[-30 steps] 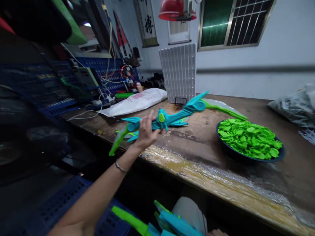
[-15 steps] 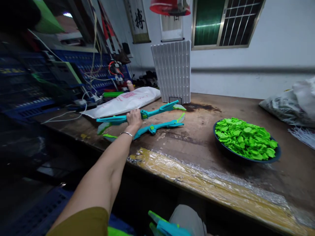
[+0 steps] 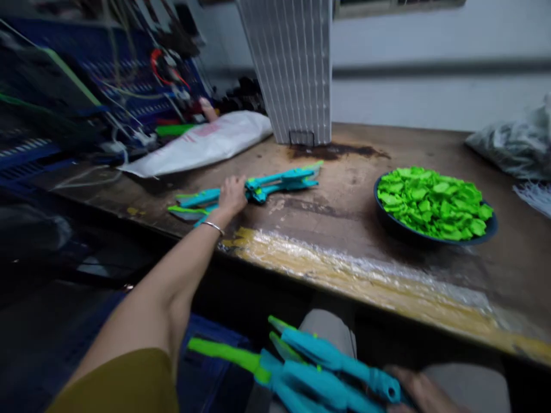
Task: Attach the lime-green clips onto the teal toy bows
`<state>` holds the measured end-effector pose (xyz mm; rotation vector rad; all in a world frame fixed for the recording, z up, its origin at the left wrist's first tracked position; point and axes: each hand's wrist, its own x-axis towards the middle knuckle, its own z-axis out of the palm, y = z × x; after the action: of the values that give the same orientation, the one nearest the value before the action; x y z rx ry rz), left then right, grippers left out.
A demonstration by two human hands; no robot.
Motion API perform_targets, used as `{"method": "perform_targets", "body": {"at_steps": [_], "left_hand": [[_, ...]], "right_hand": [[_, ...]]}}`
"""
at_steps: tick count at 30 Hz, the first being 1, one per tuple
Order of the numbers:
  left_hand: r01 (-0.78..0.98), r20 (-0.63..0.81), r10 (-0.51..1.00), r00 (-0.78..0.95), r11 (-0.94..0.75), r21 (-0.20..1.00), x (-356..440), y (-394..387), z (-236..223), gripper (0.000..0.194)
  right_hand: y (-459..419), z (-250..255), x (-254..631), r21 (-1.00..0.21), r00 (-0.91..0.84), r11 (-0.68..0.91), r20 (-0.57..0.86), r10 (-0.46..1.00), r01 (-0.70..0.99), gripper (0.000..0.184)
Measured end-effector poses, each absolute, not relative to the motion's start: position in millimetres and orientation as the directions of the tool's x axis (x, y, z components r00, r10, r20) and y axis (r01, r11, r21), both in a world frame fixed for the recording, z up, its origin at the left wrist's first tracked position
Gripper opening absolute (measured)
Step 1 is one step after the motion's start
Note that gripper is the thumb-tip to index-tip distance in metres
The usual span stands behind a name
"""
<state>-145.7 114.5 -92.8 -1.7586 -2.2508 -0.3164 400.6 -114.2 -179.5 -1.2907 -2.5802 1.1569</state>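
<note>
Laying teal toy bows on the bench

Left hand (image 3: 231, 194) grips the stacked bows (image 3: 258, 186) at the bench's far left; right hand (image 3: 424, 390) clasps another bundle (image 3: 310, 373) near the lap, likely next.

Dark bowl (image 3: 390, 223) of green pieces (image 3: 434, 202), white sack (image 3: 202, 144), ribbed white panel (image 3: 293, 63)

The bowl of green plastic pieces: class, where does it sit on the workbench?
The bowl sits right of centre on the workbench, well right of the left hand and forward-right of the white ribbed stack.
</note>
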Motion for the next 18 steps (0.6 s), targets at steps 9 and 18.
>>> {"method": "perform_targets", "body": {"at_steps": [9,18], "left_hand": [[0.897,0.486,0.836,0.254,-0.392,0.205,-13.1,23.0,-91.0,0.038],[0.549,0.292,0.643,0.708,-0.761,0.344,81.0,-23.5,-64.3,0.025]], "right_hand": [[-102.7,-132.9,421.0,-0.607,-0.579,0.179,-0.564,0.589,0.774,0.037],[-56.5,-78.1,438.1,-0.756,-0.651,0.062,-0.515,0.557,0.652,0.054]]}}
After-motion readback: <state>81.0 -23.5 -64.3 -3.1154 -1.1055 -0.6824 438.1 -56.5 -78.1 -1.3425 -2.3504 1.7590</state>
